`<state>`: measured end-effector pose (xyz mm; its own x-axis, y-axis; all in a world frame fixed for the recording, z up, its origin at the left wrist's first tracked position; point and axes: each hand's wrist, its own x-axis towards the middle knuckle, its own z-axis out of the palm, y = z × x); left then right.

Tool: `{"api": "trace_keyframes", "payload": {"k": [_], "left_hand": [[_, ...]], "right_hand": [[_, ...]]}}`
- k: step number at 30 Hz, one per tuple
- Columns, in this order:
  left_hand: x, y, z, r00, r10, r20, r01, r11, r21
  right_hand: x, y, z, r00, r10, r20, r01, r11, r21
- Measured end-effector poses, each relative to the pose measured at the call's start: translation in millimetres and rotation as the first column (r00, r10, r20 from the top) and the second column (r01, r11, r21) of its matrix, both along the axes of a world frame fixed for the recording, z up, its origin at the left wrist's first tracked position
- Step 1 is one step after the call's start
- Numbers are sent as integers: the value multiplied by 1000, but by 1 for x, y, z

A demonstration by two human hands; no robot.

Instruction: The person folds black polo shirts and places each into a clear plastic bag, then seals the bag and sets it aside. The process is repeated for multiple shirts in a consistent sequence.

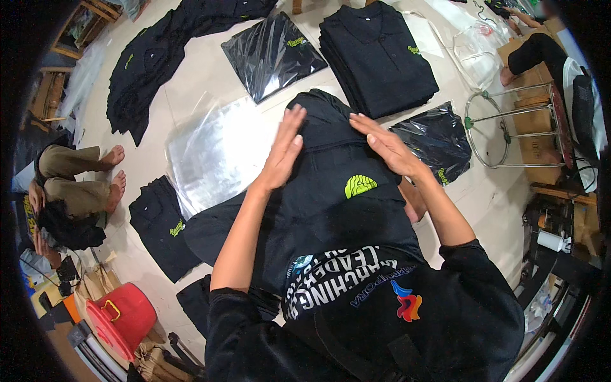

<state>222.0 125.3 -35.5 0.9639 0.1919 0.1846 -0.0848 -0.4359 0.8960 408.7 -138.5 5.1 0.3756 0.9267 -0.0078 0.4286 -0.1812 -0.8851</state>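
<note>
A black garment point(329, 129) lies across my lap. It carries a lime-green round print point(361, 186) near the middle. My left hand point(284, 148) rests along its left edge with the fingers stretched out. On the opposite edge is my right hand point(385, 145), its thumb apart from the straight fingers. Neither hand grasps anything. Clear plastic bags point(215, 148) lie flat to the left, shining in the light. Beyond my lap, a stack of folded black polo shirts point(377, 57) stands beside a shirt in clear plastic point(274, 57).
More black shirts lie in a curved overlapping row point(148, 67) and folded at left point(162, 224). Another bagged shirt point(434, 141) is right. A seated person's feet point(114, 191), a red lidded bucket point(126, 315) and a metal stool point(518, 126) flank the tiled floor point(191, 90).
</note>
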Motion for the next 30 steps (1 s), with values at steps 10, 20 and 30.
{"api": "trace_keyframes", "payload": {"k": [10, 20, 30], "left_hand": [[-38, -10, 15, 991, -65, -114, 12, 910, -414], [-159, -58, 44, 991, 17, -135, 14, 975, 223], [-60, -20, 31, 879, 476, 32, -469, 874, -127]], "right_hand": [[-17, -21, 12, 991, 110, 78, -100, 988, -115], [-60, -78, 65, 985, 160, 66, -151, 980, -127], [-5, -24, 24, 906, -380, -185, 373, 925, -74]]}}
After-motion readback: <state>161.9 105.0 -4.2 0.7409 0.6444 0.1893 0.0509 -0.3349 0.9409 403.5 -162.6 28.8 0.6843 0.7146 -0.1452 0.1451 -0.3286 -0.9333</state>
